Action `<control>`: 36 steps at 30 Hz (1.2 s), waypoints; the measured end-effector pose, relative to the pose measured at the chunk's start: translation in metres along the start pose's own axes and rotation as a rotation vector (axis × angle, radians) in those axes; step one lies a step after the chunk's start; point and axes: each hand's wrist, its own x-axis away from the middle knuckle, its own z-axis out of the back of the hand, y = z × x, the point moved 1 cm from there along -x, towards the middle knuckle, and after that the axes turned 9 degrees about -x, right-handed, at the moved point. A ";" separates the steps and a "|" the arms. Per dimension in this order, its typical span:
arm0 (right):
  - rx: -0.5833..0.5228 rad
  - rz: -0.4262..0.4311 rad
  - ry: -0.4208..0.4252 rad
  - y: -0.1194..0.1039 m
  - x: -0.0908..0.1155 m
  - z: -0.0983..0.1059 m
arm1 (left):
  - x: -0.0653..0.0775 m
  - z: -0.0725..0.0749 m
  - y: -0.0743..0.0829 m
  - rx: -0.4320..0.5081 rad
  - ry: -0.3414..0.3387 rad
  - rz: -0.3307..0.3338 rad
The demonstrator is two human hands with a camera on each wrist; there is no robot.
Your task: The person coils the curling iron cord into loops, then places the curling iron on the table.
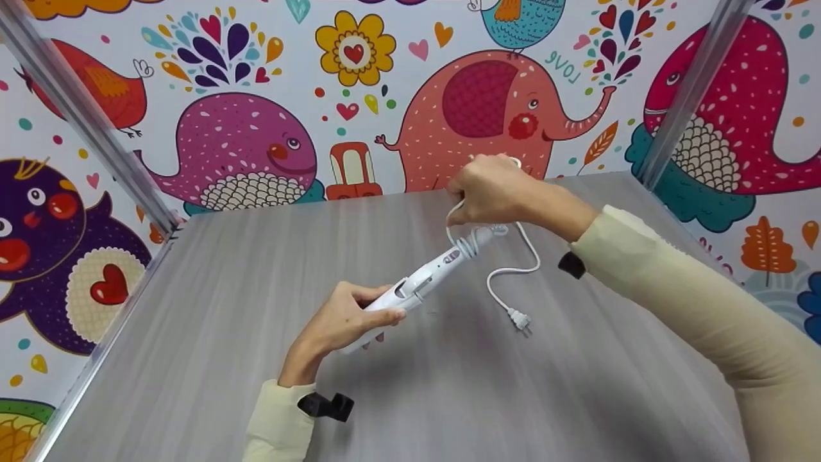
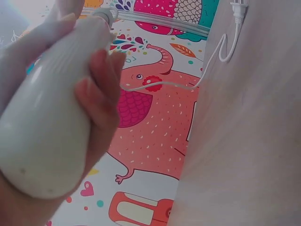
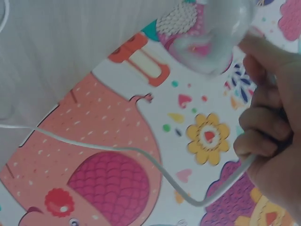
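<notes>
- Nearest the head camera, the right sleeve (image 1: 693, 308) ran in from the lower right edge to the right hand (image 1: 490, 190), its fingers curled round a white cord (image 1: 468, 246) at upper centre.
- The left hand (image 1: 342, 319), just below centre, gripped a white handheld appliance (image 1: 433, 274).
- The appliance's long axis slanted: broad end at lower left, narrow end towards upper right, wrapped in cord loops.
- Right of centre, the plug's (image 1: 518, 318) prongs pointed lower right.
- Below lay a grey tabletop (image 1: 256, 289); a cartoon-printed wall (image 1: 247, 135) filled the top.
</notes>
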 end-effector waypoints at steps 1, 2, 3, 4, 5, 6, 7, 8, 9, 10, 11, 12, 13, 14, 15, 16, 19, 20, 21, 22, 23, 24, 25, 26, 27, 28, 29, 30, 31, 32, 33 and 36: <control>0.001 0.004 0.009 -0.003 0.003 -0.001 | -0.001 0.000 0.000 -0.001 0.006 0.005; -0.003 0.007 0.018 -0.006 0.006 -0.002 | -0.001 -0.001 0.000 -0.001 0.013 0.008; -0.007 0.009 0.028 -0.008 0.009 -0.003 | -0.002 -0.001 0.000 -0.003 0.020 0.012; -0.011 0.014 0.038 -0.011 0.012 -0.004 | -0.003 -0.001 0.000 -0.005 0.028 0.014; -0.019 0.018 0.045 -0.013 0.016 -0.005 | -0.003 -0.001 -0.001 -0.006 0.038 0.015; -0.023 0.023 0.052 -0.015 0.019 -0.006 | -0.004 0.000 -0.001 -0.005 0.049 0.017; -0.031 0.027 0.055 -0.017 0.023 -0.007 | -0.004 0.000 -0.001 -0.001 0.059 0.020; -0.044 0.033 0.057 -0.018 0.027 -0.008 | -0.004 0.001 -0.001 0.002 0.069 0.025; -0.057 0.039 0.054 -0.020 0.031 -0.010 | -0.004 0.001 -0.002 0.004 0.080 0.030; -0.076 0.045 0.049 -0.020 0.036 -0.012 | -0.003 0.002 -0.002 0.012 0.091 0.036; -0.100 0.047 0.042 -0.021 0.040 -0.014 | -0.003 0.003 -0.002 0.021 0.103 0.041; -0.121 0.052 0.039 -0.022 0.044 -0.016 | -0.002 0.004 -0.002 0.031 0.114 0.047; -0.145 0.062 0.035 -0.022 0.048 -0.018 | -0.001 0.005 -0.001 0.040 0.124 0.049; -0.172 0.069 0.029 -0.022 0.051 -0.020 | -0.001 0.006 -0.001 0.047 0.136 0.052; -0.206 0.076 0.019 -0.022 0.055 -0.022 | 0.000 0.007 -0.001 0.056 0.150 0.054; -0.243 0.086 0.007 -0.021 0.058 -0.024 | 0.000 0.008 -0.001 0.065 0.164 0.055; -0.363 0.107 -0.051 -0.017 0.066 -0.030 | 0.002 0.012 -0.002 0.080 0.207 0.055; -0.412 0.100 -0.070 -0.015 0.067 -0.033 | 0.003 0.013 -0.002 0.085 0.223 0.053; -0.458 0.088 -0.085 -0.012 0.068 -0.036 | 0.003 0.014 -0.001 0.091 0.239 0.048; -0.497 0.069 -0.097 -0.010 0.069 -0.038 | 0.003 0.014 -0.001 0.097 0.255 0.046; -0.534 0.050 -0.103 -0.006 0.069 -0.041 | 0.003 0.015 0.000 0.103 0.269 0.041; -0.569 0.029 -0.105 -0.003 0.068 -0.045 | 0.002 0.015 0.001 0.110 0.280 0.035; -0.601 0.013 -0.103 0.001 0.067 -0.048 | 0.002 0.015 0.001 0.116 0.292 0.030; -0.626 -0.004 -0.104 0.005 0.067 -0.051 | 0.002 0.014 0.001 0.118 0.303 0.028; -0.652 -0.017 -0.107 0.008 0.066 -0.055 | 0.001 0.014 0.002 0.120 0.311 0.026; -0.673 -0.020 -0.112 0.012 0.065 -0.058 | 0.001 0.014 0.002 0.119 0.317 0.028; -0.690 -0.020 -0.119 0.016 0.064 -0.061 | 0.001 0.013 0.001 0.119 0.320 0.028; -0.704 -0.020 -0.124 0.018 0.064 -0.064 | 0.001 0.013 0.002 0.117 0.322 0.029; -0.716 -0.018 -0.129 0.020 0.064 -0.067 | 0.001 0.012 0.002 0.109 0.328 0.031; -0.728 -0.014 -0.134 0.020 0.064 -0.069 | 0.001 0.011 0.003 0.100 0.333 0.033; -0.734 -0.007 -0.138 0.020 0.064 -0.071 | 0.001 0.010 0.004 0.092 0.339 0.035; -0.745 0.006 -0.152 0.015 0.065 -0.075 | 0.000 0.009 0.008 0.054 0.372 0.038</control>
